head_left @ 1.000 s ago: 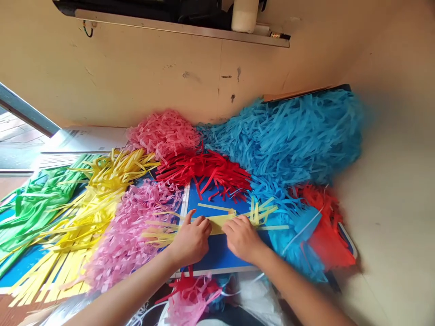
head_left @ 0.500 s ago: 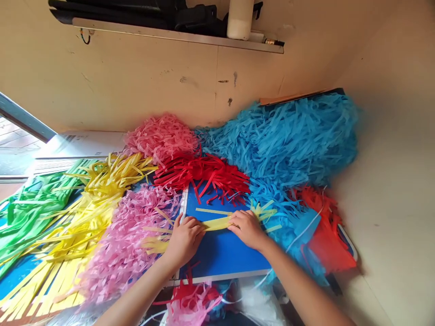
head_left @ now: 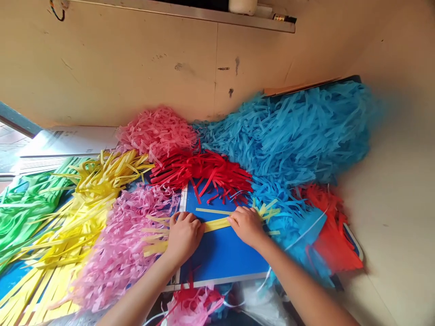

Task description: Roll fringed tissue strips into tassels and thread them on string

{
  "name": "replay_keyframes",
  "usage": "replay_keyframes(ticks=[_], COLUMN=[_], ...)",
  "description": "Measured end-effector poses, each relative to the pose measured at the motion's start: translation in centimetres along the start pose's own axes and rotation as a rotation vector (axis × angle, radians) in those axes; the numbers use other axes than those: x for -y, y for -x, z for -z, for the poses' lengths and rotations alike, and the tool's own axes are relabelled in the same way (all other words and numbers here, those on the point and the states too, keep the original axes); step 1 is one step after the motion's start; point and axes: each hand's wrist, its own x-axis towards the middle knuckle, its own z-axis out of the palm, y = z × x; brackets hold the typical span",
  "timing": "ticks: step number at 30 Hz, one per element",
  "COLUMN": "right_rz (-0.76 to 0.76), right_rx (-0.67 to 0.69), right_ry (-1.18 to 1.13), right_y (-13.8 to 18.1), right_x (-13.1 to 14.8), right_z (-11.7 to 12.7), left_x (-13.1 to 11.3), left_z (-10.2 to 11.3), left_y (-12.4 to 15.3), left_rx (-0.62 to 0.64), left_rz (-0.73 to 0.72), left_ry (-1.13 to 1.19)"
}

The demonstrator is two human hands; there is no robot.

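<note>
A yellow fringed paper strip (head_left: 216, 225) stretches between my two hands over the blue tabletop (head_left: 224, 258). My left hand (head_left: 185, 233) is closed around one end, and cut yellow tails fan out past it over the lilac fringe (head_left: 136, 231). Closed on the other end is my right hand (head_left: 246, 225), with more yellow tails spreading beyond it against the blue fringe (head_left: 278, 194). One loose yellow tail lies just above the strip. Both sets of fingertips are partly hidden by the hands themselves.
Red fringe (head_left: 204, 170) lies behind my hands. A large blue heap (head_left: 306, 131) and a pink heap (head_left: 158, 133) rest against the wall. Yellow (head_left: 91, 199) and green fringe (head_left: 34, 194) spread leftward. Red-orange paper (head_left: 335, 240) sits at right. A shelf (head_left: 190, 13) hangs above.
The view has tilted down slightly, so the shelf sits higher. My hands still grip the yellow strip in nearly the same place, and it looks narrower and straighter between them.
</note>
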Motion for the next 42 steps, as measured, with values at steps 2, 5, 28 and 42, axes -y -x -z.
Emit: replay_keyframes(ticks=[2, 5, 28, 42], right_rz=[-0.004, -0.017, 0.501, 0.2], right_rx=[-0.006, -0.019, -0.036, -0.079], right_ry=[0.017, 0.042, 0.117, -0.049], right_y=[-0.1, -0.3, -1.7, 0.2], right_x=[0.1, 0.1, 1.5, -1.0], right_z=[-0.2, -0.6, 0.2, 0.3], left_x=[0.0, 0.1, -2.0, 0.9], left_z=[0.0, -0.1, 1.3, 0.2], left_y=[-0.1, -0.4, -1.3, 0.6], left_rx=[0.007, 0.013, -0.058, -0.073], left_rz=[-0.006, -0.007, -0.333, -0.18], left_ry=[-0.023, -0.053, -0.066, 0.108])
